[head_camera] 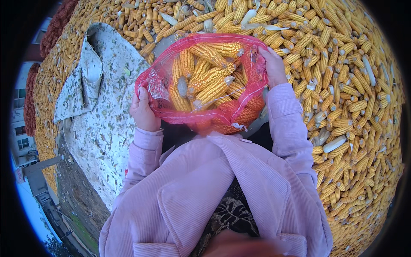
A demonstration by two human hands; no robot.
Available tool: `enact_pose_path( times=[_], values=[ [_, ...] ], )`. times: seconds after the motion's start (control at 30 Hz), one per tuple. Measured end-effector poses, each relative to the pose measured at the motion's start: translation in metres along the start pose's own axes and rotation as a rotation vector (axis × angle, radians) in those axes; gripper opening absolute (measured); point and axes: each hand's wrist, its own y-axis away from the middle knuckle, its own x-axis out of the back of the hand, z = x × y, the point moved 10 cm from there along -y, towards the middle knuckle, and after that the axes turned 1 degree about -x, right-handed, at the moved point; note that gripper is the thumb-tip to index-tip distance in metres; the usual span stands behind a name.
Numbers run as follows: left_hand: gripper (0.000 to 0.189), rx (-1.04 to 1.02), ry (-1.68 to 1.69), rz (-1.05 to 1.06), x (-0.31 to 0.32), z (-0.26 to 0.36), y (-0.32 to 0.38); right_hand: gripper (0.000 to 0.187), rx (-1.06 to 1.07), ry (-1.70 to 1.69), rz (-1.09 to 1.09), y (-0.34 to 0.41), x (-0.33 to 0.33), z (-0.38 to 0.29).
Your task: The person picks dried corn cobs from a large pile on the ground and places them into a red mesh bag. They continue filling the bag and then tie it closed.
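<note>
A red mesh sack (239,109) sits in front of me with its mouth spread wide. Yellow ears of corn (208,80) fill what I can see of the inside. At the left side of the rim, my left hand (144,109) grips the mesh with the thumb upward. My right hand (273,67) holds the bunched rim at the upper right. A pale drawstring (221,99) crosses the opening, and a white knotted end (240,126) hangs at the near edge. The sack's bottom is hidden.
Loose corn ears (340,96) are heaped to the right and ahead. A dirty white sheet (102,138), folded at its far corner, spreads on the left, strewn with leaf bits. Dry husks (321,138) lie among the ears. Filled red sacks (30,99) are stacked at the far left.
</note>
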Motion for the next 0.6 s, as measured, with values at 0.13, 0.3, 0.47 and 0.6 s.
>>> enact_pose_path(
  times=[0.13,0.3,0.47,0.6],
  values=[
    [0.03,-0.005,-0.047,-0.111,0.002,0.012,0.018,0.021,0.196,-0.063,-0.114,0.029,0.01,-0.06],
    [0.033,-0.013,-0.036,-0.148,-0.002,0.01,0.021,0.019,0.296,0.057,-0.019,0.039,0.023,-0.079],
    [0.019,-0.282,-0.419,-0.412,-0.088,-0.016,0.021,0.036,0.275,0.365,-0.217,0.051,-0.004,-0.094],
    [0.006,-0.669,-0.83,-0.618,-0.153,-0.044,0.039,0.044,0.33,0.398,-0.186,0.082,0.073,-0.129]
  ],
)
